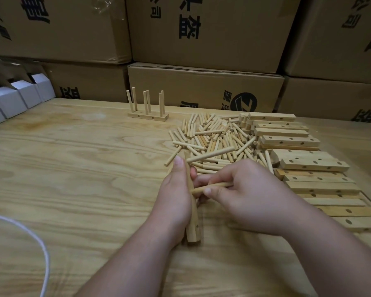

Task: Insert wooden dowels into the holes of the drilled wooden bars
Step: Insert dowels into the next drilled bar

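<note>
Far to the left of the fingers, a white cord curves over the desk, and white boxes sit at its back left edge. The left hand wraps its fingers round a drilled wooden bar, held on edge and pointing away from the person, thumb laid along its top. Beyond these fingers, well apart, a finished bar stands with six dowels upright in it. Just right of the left fingers, the right hand pinches a single dowel, its tip meeting the held bar's side. Past the right fingers lies a loose dowel pile; to their right, stacked drilled bars rest.
</note>
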Demonstrator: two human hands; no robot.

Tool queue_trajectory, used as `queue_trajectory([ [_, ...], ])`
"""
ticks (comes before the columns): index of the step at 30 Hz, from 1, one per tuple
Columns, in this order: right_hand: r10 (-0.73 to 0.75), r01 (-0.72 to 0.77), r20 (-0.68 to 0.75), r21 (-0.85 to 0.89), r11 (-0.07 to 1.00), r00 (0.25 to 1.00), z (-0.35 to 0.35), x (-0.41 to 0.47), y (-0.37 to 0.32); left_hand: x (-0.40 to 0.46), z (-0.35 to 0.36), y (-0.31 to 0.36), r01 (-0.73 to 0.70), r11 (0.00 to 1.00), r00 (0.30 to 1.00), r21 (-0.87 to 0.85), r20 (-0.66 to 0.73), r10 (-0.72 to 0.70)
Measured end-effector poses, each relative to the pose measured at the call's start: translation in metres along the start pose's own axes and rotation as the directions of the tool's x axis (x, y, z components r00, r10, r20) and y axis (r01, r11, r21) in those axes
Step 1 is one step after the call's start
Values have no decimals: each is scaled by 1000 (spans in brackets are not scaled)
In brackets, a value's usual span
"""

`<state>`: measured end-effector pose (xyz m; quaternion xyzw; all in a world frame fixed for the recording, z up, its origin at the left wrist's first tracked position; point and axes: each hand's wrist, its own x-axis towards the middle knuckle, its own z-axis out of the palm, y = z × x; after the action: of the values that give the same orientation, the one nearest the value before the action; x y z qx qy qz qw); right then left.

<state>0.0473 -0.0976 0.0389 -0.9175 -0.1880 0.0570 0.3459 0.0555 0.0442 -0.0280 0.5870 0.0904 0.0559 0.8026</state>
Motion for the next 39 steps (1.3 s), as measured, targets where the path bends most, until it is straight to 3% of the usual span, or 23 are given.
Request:
queue_trajectory([
  [11,10,-10,-82,2,1000,997,9,-1,-3,-1,1,-1,-16,998,998,59,-63,20],
  [14,3,1,-48,87,996,999,4,0,-1,0,-1,2,46,997,999,-63,-11,-47],
  [17,-8,27,-64,298,954,998,-8,-2,-2,2,0,6,98,968,991,-231,107,-75],
  [21,212,-67,-191,571,818,958,-21,3,3,3,-3,17,161,856,983,-491,157,-94],
  [24,307,-251,-15,542,802,951,-13,6,8,2,-8,23,249,741,962,-624,246,-117],
  [27,223,-342,261,650,678,939,-1,5,4,0,-10,26,339,707,924,-620,360,-128],
  [30,152,-343,320,707,619,935,3,7,6,-1,-11,28,366,700,908,-614,401,-123],
  [33,187,-307,243,754,581,952,7,9,8,0,-11,29,369,699,901,-613,419,-109],
  [36,288,-170,18,840,515,958,3,11,10,0,-9,26,328,721,925,-611,363,-113],
  [39,272,19,-238,784,620,932,-13,8,8,5,-8,25,232,737,970,-635,205,-129],
])
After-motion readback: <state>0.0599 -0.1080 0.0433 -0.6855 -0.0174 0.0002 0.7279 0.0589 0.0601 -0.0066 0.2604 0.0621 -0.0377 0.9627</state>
